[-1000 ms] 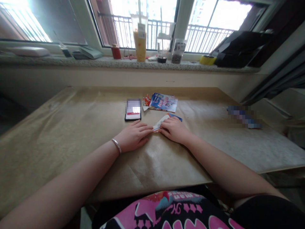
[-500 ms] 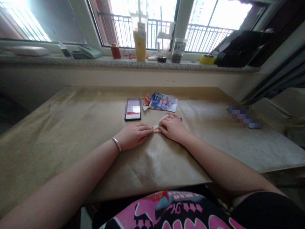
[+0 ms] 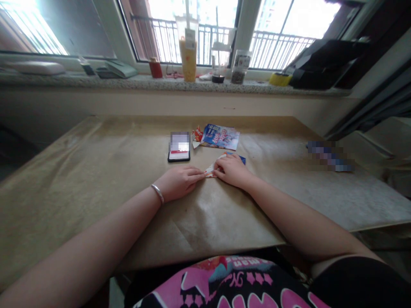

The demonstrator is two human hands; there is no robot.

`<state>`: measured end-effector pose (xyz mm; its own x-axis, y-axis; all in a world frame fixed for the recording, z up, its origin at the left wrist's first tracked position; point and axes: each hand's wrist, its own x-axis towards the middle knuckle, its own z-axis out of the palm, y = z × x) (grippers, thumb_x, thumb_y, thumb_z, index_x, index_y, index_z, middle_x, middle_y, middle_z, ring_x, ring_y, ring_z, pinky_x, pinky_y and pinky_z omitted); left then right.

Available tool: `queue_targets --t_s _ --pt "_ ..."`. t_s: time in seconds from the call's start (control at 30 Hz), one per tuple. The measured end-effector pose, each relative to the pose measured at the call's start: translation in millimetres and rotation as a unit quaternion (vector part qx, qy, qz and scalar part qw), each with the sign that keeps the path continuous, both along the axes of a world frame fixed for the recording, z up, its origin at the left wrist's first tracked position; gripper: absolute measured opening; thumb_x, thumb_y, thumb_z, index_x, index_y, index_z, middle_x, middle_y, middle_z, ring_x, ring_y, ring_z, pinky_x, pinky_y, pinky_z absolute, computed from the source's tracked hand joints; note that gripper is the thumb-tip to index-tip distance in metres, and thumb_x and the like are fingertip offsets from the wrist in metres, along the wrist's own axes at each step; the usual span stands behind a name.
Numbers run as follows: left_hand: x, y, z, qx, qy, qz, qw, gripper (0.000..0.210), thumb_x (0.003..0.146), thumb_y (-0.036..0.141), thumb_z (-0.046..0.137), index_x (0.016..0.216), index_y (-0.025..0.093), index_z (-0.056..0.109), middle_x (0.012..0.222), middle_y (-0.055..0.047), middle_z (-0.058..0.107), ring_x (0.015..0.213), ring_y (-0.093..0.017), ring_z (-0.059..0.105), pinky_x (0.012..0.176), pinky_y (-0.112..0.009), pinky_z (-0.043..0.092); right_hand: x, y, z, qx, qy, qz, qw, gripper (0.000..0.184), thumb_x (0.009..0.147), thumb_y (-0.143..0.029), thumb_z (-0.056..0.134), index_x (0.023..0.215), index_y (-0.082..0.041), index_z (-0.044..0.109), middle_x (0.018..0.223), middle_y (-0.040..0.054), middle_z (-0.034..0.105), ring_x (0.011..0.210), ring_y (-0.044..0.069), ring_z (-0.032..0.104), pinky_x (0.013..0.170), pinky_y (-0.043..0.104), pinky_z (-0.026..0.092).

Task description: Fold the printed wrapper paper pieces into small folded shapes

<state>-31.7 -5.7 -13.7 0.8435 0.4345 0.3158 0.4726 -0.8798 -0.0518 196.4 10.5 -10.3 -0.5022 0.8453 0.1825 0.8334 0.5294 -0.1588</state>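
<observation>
A small folded paper (image 3: 209, 172), white with red, orange and blue printing, lies on the table between my hands. My left hand (image 3: 183, 182), with a silver bangle at the wrist, pinches the paper's left tip, its fingers held together. Curled fingers of my right hand (image 3: 233, 172) press on the middle and right part of the same paper and cover much of it. A blue corner sticks out beyond the right knuckles. Behind the hands lie a stack of printed leaflets (image 3: 221, 137) and a red-and-white folded paper piece (image 3: 197, 136). A phone (image 3: 179, 147) with a lit screen rests left of them.
The table (image 3: 96, 179) has a tan cover. A blurred-out bluish item (image 3: 329, 157) lies at its right. On the windowsill (image 3: 141, 83) stand a tall yellow drink cup (image 3: 189, 60), a red jar (image 3: 155, 68), a clear cup (image 3: 240, 67), yellow tape (image 3: 280, 79) and a black bag (image 3: 317, 68).
My right hand has shifted slightly on the paper, and more of the blue corner shows at its right. The left hand stays almost in place at the tip.
</observation>
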Motion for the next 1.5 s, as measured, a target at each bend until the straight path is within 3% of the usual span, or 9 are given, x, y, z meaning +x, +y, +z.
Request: queue_targets --t_s 0.4,0.93,1.07,1.2,1.37,1.5 --pt "4 3 -2.3 0.025 0.014 0.006 1.0 0.033 0.088 0.015 0.043 0.115 0.015 0.061 0.101 -0.01 0.066 0.088 -0.017 0.06 0.079 -0.03 0.052 0 6 -1.3 -0.052 0.042 -0.037 0.997 0.015 0.081 -0.033 0.057 0.078 -0.021 0.066 0.081 0.0022 0.07 0.08 0.019 0.059 0.078 0.032 0.032" --pt "7 5 -1.6 -0.029 -0.007 0.019 0.999 0.032 0.083 0.012 0.045 0.109 0.017 0.064 0.101 -0.008 0.067 0.091 -0.018 0.06 0.081 -0.031 0.052 1 5 0.2 -0.052 0.063 -0.053 0.995 0.016 0.078 -0.034 0.058 0.076 -0.021 0.067 0.076 0.0017 0.069 0.073 0.016 0.058 0.067 0.028 0.034" --pt "9 6 -1.4 -0.027 -0.027 0.019 0.999 0.028 0.087 0.015 0.044 0.102 0.017 0.066 0.096 -0.008 0.067 0.086 -0.017 0.06 0.077 -0.03 0.051 0 5 1.6 -0.057 0.049 -0.056 0.996 0.016 0.079 -0.033 0.057 0.078 -0.021 0.067 0.078 0.0023 0.07 0.076 0.018 0.059 0.071 0.029 0.034" --pt "11 8 -3.1 -0.013 -0.029 0.01 0.999 0.029 0.089 0.017 0.043 0.108 0.018 0.064 0.095 -0.007 0.067 0.085 -0.016 0.058 0.076 -0.029 0.05 -1 3 2.6 -0.048 0.03 -0.05 0.997 0.015 0.081 -0.033 0.056 0.08 -0.021 0.066 0.082 0.0024 0.07 0.082 0.02 0.059 0.078 0.033 0.034" --pt "12 7 -3.9 0.003 -0.011 0.015 1.0 0.031 0.09 0.017 0.042 0.112 0.019 0.063 0.094 -0.007 0.065 0.085 -0.017 0.057 0.075 -0.029 0.05 -6 -6 1.8 0.032 -0.026 -0.027 0.999 0.019 0.085 -0.033 0.052 0.085 -0.019 0.065 0.092 0.0077 0.069 0.094 0.024 0.055 0.092 0.039 0.027" --pt "12 7 -3.0 0.001 -0.01 0.014 1.0 0.032 0.088 0.015 0.043 0.113 0.019 0.063 0.094 -0.007 0.066 0.084 -0.017 0.057 0.076 -0.029 0.05 -11 -9 -0.6 0.059 -0.05 -0.016 0.997 0.027 0.089 -0.038 0.047 0.089 -0.018 0.064 0.095 0.0107 0.068 0.096 0.025 0.053 0.094 0.039 0.025"
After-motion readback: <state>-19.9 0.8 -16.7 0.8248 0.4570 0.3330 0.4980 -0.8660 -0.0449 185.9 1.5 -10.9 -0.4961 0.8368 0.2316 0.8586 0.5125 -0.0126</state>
